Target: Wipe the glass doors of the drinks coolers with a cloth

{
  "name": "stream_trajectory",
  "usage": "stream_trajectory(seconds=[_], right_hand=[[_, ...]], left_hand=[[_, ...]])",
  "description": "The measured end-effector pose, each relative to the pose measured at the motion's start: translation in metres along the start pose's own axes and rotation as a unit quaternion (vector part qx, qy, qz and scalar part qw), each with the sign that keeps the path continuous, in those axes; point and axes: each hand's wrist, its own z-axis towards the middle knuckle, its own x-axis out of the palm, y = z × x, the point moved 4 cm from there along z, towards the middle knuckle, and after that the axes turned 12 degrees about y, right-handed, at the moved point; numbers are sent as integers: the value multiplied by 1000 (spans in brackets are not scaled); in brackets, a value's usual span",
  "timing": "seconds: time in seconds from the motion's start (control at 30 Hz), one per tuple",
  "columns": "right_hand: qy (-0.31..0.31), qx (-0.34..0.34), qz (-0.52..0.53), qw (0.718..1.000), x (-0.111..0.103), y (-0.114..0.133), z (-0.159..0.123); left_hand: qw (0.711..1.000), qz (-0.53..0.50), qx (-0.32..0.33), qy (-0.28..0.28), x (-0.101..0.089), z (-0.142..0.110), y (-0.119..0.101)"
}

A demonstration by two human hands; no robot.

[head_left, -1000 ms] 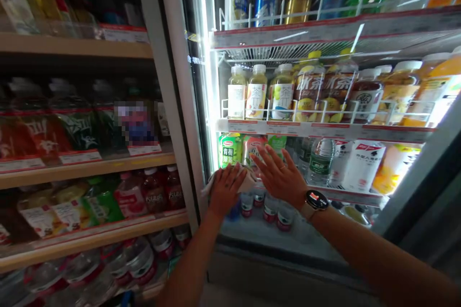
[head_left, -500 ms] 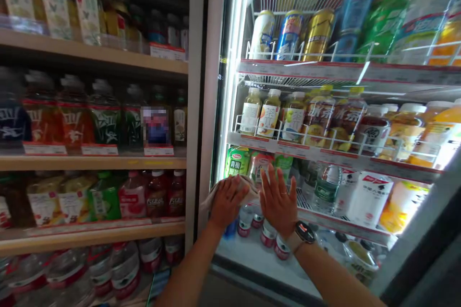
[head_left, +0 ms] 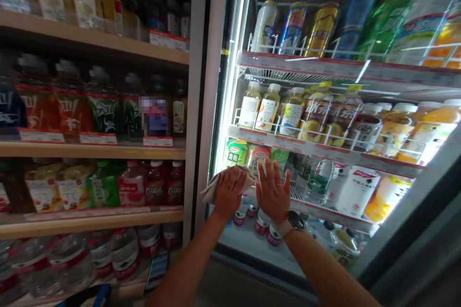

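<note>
My left hand [head_left: 229,189] presses a pale cloth [head_left: 212,191] to the glass door [head_left: 248,244] of a lit drinks cooler. Its fingers point upward, and the cloth sticks out on both sides of them. Just to the right, my right hand [head_left: 272,193] is spread with its palm towards the same glass and holds nothing. A dark round watch [head_left: 296,220] sits on the right wrist. Behind the glass near my fingertips are a green drink pack [head_left: 236,152] and a red one, partly covered by my hands.
Inside the cooler, wire racks hold cans [head_left: 291,29], tea bottles [head_left: 268,107] and a water bottle [head_left: 319,180]. Wooden shelves [head_left: 90,149] with bottled drinks stand on the left, past a grey upright frame [head_left: 197,105]. A phone-like object [head_left: 157,268] lies at the lower left.
Both hands have shifted slightly up and left in the picture, along with the cloth. The view has tilted a little, and a blue-and-black object now shows at the bottom left.
</note>
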Motion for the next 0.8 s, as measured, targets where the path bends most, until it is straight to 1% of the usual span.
stream_trajectory(seconds=[0.07, 0.1, 0.2, 0.23, 0.3, 0.37, 0.47, 0.53, 0.57, 0.6, 0.63, 0.7, 0.73, 0.77, 0.8], right_hand=[[8, 0, 3, 1000, 1, 1, -1], [12, 5, 4, 1000, 2, 3, -1], [11, 28, 7, 1000, 4, 10, -2], [5, 37, 7, 999, 5, 12, -2], [-8, 46, 9, 999, 7, 16, -2], [-14, 48, 12, 999, 9, 18, -2], [-17, 49, 15, 999, 10, 16, -3], [-17, 49, 18, 998, 10, 15, -3], [-19, 49, 19, 998, 9, 15, -2], [-22, 50, 18, 998, 8, 15, -2], [-26, 52, 18, 998, 8, 15, -2], [-31, 57, 17, 998, 7, 15, -2], [-34, 57, 18, 998, 7, 15, -2], [-33, 57, 20, 998, 6, 16, -2], [-33, 56, 22, 998, 6, 16, -2]], left_hand=[[1000, 5, 13, 4, -4, 2, 1], [1000, 9, 0, -3, -9, 4, 6], [996, 18, -76, -35, -20, 9, 29], [995, 19, -92, -40, -22, 9, 33], [994, 16, -99, -49, -20, 8, 32], [995, 14, -82, -51, -13, 5, 21], [999, 22, -4, -26, -1, 3, -3], [999, 32, 42, -6, 2, 5, -8], [998, 36, 42, -4, 1, 7, -5], [999, 36, 20, -11, -2, 10, 3], [999, 31, -18, -27, -6, 14, 13], [990, 5, -121, -72, -16, 17, 33], [981, -13, -168, -92, -19, 17, 40], [974, -27, -199, -108, -20, 16, 42], [970, -38, -210, -114, -19, 15, 39]])
